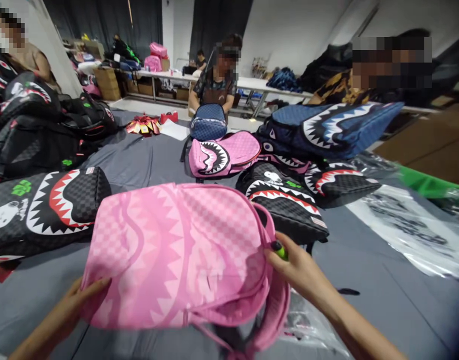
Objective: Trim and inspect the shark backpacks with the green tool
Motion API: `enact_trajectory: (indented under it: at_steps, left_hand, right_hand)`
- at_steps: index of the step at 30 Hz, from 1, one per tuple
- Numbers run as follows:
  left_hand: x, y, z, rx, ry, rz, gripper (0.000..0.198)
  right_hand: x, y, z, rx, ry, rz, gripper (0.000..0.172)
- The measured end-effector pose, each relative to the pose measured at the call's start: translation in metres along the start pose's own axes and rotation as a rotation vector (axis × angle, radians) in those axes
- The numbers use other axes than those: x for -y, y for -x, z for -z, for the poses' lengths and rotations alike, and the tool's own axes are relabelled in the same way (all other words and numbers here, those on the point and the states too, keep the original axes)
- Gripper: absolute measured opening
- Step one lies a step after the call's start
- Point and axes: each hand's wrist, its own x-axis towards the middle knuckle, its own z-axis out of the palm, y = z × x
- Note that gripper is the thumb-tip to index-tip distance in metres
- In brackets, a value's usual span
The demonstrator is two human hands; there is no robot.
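A pink checkered backpack (218,230) with a shark-mouth print lies on its side in front of me, slightly blurred. My left hand (90,295) grips its bottom edge, thumb on the front panel. At the other end, my right hand (295,255) is closed on the top edge by the handle. A small green-and-black object (279,251) sticks out of that same hand; its kind is not clear. The pink shoulder straps (274,315) hang below the bag. Close to my left hand lies a black checkered backpack (64,205) with a red-lipped shark mouth.
More shark-print backpacks lie across the grey-covered table (394,310): a pink one (240,150), a blue one (327,125) and several black ones. Clear plastic bags (409,225) are at the right. Across the table, a person (216,80) handles a blue bag (209,122); others sit at both sides.
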Motion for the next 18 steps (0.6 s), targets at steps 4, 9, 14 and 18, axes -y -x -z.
enact_trajectory:
  at_steps: [4,9,14,18]
  left_hand:
    - [-0.020,-0.005,-0.030,0.052,-0.011,-0.026,0.049]
    - [-0.019,-0.007,-0.054,0.069,-0.039,0.006,0.054]
    - [-0.009,-0.011,-0.068,0.078,0.010,0.033,0.060]
    - [-0.011,-0.020,-0.074,0.087,0.102,0.022,0.060]
  right_hand:
    - [0.002,-0.008,0.023,-0.029,0.049,-0.036,0.055]
    - [-0.012,-0.014,0.032,0.033,0.043,-0.053,0.060]
    - [-0.026,-0.029,0.025,0.051,0.043,-0.088,0.065]
    - [-0.028,-0.047,0.026,0.057,0.065,-0.104,0.064]
